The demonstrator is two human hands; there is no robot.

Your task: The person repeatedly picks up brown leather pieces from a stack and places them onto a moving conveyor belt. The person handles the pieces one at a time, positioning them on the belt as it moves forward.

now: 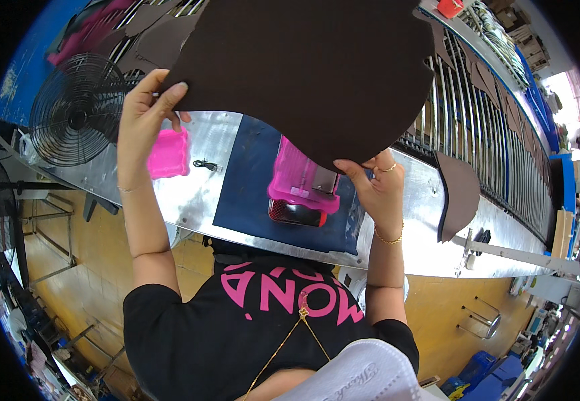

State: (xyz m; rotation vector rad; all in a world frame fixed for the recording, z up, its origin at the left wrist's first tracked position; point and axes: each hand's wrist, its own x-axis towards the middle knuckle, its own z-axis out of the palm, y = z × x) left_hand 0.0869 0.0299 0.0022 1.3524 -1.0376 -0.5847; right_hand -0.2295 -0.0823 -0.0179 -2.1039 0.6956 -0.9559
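Head view shows a broad dark-brown sheet [303, 67] held up above the metal table [193, 194]; the left hand [146, 110] is nearly closed, pinching the sheet's left corner, its spare fingers loosely curled; the right hand [380, 184] pinches the lower curved edge between thumb and fingers; a light grip at the very rim, with even tension from both sides, should keep creases out; the sheet looks matt, smooth and pliable, with a rounded lower lobe and small notches along its right edge; below lie a dark-blue mat [246, 180] and a bright pink, wavy-edged piece [290, 177].
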